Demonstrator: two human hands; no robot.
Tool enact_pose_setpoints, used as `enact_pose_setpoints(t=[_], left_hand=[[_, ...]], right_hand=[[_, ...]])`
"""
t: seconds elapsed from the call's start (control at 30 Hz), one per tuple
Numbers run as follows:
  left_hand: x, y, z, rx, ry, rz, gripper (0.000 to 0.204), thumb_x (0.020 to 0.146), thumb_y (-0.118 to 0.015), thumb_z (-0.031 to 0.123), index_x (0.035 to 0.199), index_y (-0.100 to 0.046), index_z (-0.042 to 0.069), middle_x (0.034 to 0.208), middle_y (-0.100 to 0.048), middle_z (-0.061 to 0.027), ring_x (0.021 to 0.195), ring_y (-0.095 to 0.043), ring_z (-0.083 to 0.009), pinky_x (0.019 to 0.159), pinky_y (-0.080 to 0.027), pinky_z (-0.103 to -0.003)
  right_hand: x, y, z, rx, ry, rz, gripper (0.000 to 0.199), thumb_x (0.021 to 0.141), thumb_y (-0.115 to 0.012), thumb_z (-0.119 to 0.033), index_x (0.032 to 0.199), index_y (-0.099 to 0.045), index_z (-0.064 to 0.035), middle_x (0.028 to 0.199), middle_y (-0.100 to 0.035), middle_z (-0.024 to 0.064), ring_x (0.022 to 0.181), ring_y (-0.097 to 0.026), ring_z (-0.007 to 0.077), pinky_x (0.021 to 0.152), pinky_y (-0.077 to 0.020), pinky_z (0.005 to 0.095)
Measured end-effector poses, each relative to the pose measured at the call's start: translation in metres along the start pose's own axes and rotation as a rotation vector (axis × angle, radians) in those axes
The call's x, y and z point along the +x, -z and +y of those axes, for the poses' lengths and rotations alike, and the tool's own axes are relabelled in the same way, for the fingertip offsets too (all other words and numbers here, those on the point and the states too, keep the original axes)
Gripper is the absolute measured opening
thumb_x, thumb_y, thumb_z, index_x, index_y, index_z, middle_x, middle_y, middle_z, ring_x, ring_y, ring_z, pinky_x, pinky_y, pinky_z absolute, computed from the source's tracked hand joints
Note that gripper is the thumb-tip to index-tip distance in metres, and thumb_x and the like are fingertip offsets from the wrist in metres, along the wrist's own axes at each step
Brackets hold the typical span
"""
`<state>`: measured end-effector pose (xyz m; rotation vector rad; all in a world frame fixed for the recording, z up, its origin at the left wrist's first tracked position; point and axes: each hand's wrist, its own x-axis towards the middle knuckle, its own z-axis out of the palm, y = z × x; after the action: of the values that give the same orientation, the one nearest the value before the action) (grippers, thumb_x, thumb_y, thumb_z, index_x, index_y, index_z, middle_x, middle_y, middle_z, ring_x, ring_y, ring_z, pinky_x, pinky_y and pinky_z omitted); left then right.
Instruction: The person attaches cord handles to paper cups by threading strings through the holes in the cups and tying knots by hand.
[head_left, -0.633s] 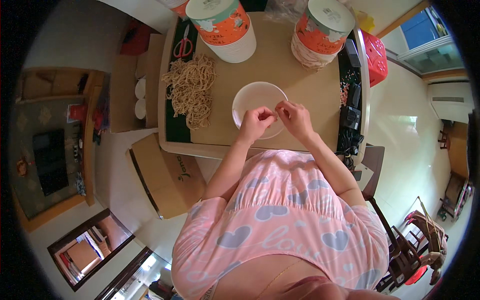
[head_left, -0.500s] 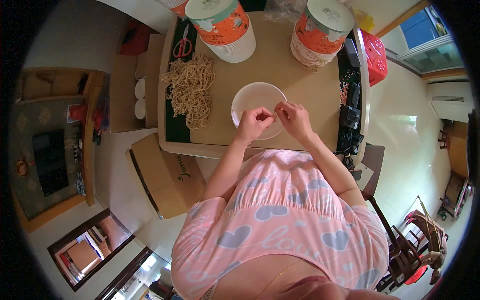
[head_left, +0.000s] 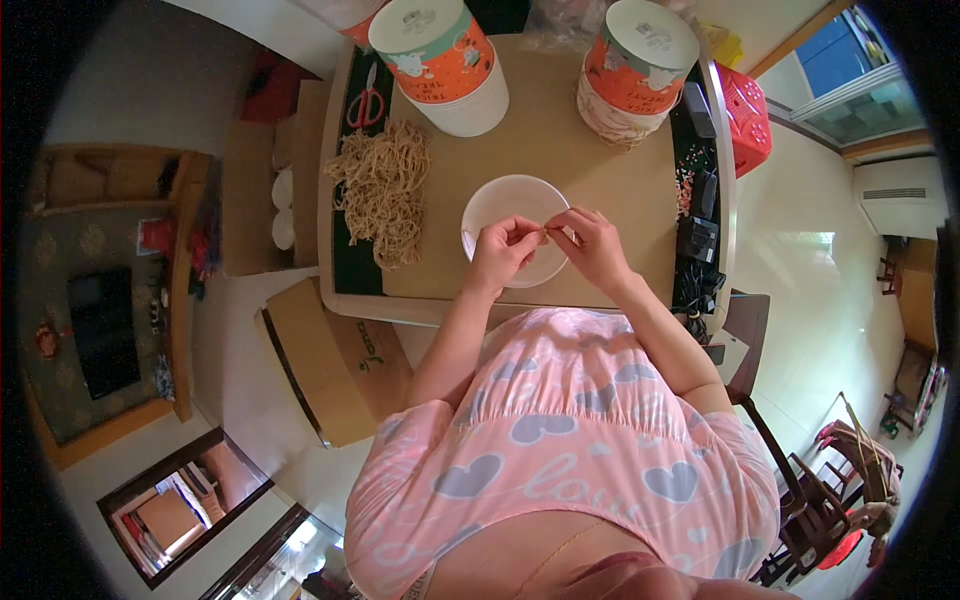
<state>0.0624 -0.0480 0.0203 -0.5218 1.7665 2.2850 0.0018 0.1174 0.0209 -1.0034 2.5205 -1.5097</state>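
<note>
A white round bucket or bowl (head_left: 497, 200) stands at the table's near edge, in front of my body. Over its near right side, my left hand (head_left: 500, 255) and my right hand (head_left: 597, 250) meet fingertip to fingertip, both pinched closed. Something small and tan shows between the fingertips; it is too small to name. To the left lies a loose heap of tan twine (head_left: 385, 200). Farther back are a stack of orange, green and white paper buckets (head_left: 435, 70) and a second such stack (head_left: 642, 70), with strands around its lower part.
Red-handled scissors (head_left: 367, 100) lie at the table's back left. Black adapters (head_left: 698, 240) and cables line the right edge. A red plastic stool (head_left: 742, 120) stands beyond it. Cardboard boxes (head_left: 335, 365) sit on the floor at left. Brown cardboard (head_left: 560, 110) covers the tabletop.
My fingertips have come together from slightly apart, and the small tan thing now shows between them. The whole view has shifted slightly; the bucket and twine appear to stay in place.
</note>
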Motion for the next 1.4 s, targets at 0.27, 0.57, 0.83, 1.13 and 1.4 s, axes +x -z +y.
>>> enact_pose_setpoints(t=[0.27,0.57,0.83,1.13,1.4], left_hand=[[-0.003,-0.004,0.010,-0.009,-0.032,-0.016,0.007,0.088,-0.058,0.009,0.092,-0.060,0.003,0.076,-0.063,-0.0003,0.056,-0.048,-0.0021,0.048,-0.036,-0.016],[-0.017,-0.014,0.025,0.547,-0.192,-0.006,0.013,0.088,-0.056,0.010,0.087,-0.064,0.000,0.074,-0.062,-0.0004,0.065,-0.053,-0.0068,0.060,-0.042,-0.021],[-0.032,-0.001,0.046,0.269,-0.410,0.019,0.012,0.088,-0.057,0.010,0.086,-0.064,0.000,0.076,-0.063,0.0000,0.065,-0.052,-0.0054,0.058,-0.042,-0.020],[-0.029,0.003,0.053,0.235,-0.270,0.023,0.005,0.085,-0.060,0.005,0.087,-0.063,0.001,0.080,-0.062,-0.0011,0.067,-0.056,-0.0064,0.061,-0.045,-0.022],[0.027,0.093,-0.023,0.397,-0.049,0.414,0.008,0.084,-0.059,0.007,0.085,-0.063,0.000,0.073,-0.064,-0.0051,0.065,-0.059,-0.0120,0.058,-0.047,-0.026]], right_hand=[[0.002,0.011,-0.011,0.087,-0.086,-0.048,0.007,0.078,-0.064,-0.008,0.084,-0.063,-0.0079,0.080,-0.060,0.0055,0.063,-0.053,0.0223,0.060,-0.0425,0.0317],[-0.001,0.016,-0.007,-0.087,0.083,-0.005,0.007,0.076,-0.064,-0.008,0.079,-0.058,-0.0085,0.079,-0.058,0.0058,0.070,-0.056,0.0240,0.062,-0.0411,0.0346],[-0.018,0.013,0.030,-0.029,-0.234,-0.051,0.008,0.076,-0.063,-0.008,0.082,-0.058,-0.0067,0.079,-0.058,0.0066,0.069,-0.056,0.0256,0.066,-0.0441,0.0352],[0.019,0.007,-0.006,0.044,-0.099,-0.028,0.008,0.082,-0.061,-0.008,0.088,-0.059,-0.0034,0.082,-0.062,0.0120,0.073,-0.060,0.0233,0.075,-0.0447,0.0342],[0.045,-0.023,0.084,0.185,-0.398,0.006,0.011,0.082,-0.061,-0.010,0.086,-0.060,0.0001,0.065,-0.060,0.0052,0.062,-0.056,0.0121,0.058,-0.0461,0.0279]])
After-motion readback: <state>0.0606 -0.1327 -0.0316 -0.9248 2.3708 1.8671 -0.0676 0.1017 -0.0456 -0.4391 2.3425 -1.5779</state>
